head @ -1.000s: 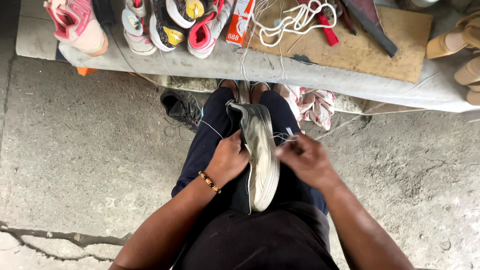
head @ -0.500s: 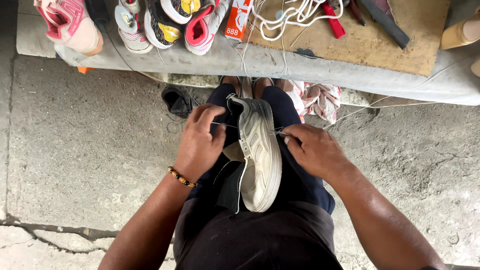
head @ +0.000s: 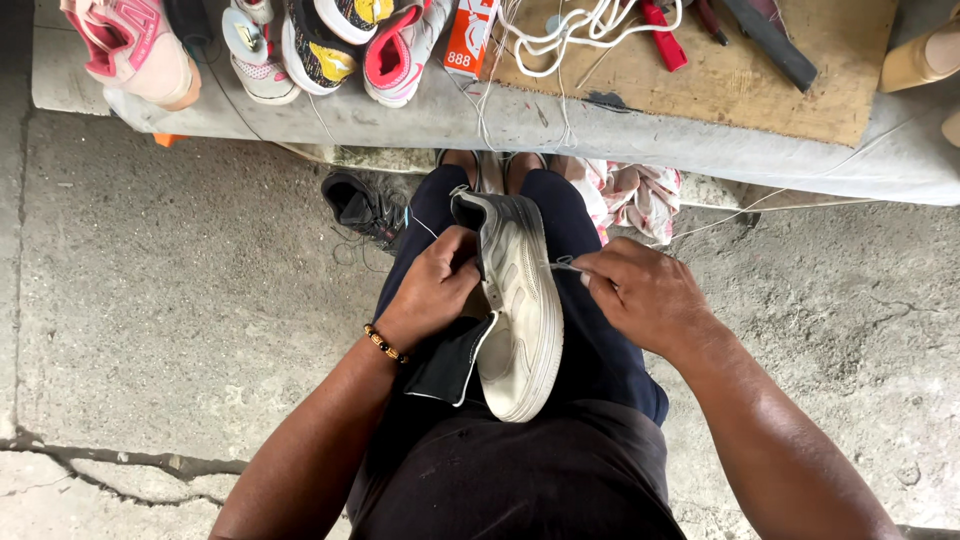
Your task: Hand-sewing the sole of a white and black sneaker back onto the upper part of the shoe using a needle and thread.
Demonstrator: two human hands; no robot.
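A worn white sneaker (head: 520, 310) lies on my lap, sole side turned right, toe toward my body. My left hand (head: 435, 285) grips its upper from the left side; a beaded bracelet sits on that wrist. My right hand (head: 640, 295) pinches a thin needle or thread end (head: 562, 265) at the sneaker's right edge. A dark insole or tongue piece (head: 450, 360) hangs out beside the shoe, under my left hand.
A concrete ledge (head: 400, 115) ahead carries several colourful sneakers (head: 390, 50), an orange box (head: 470, 40), white cord (head: 570, 25), red-handled pliers (head: 662, 35) and a wooden board (head: 760, 100). A black shoe (head: 362, 205) and a patterned cloth (head: 630, 195) lie on the cracked floor.
The view has shifted slightly. My left hand moved down along the sneaker's upper, and my right hand drew closer to the shoe's edge with the thread.
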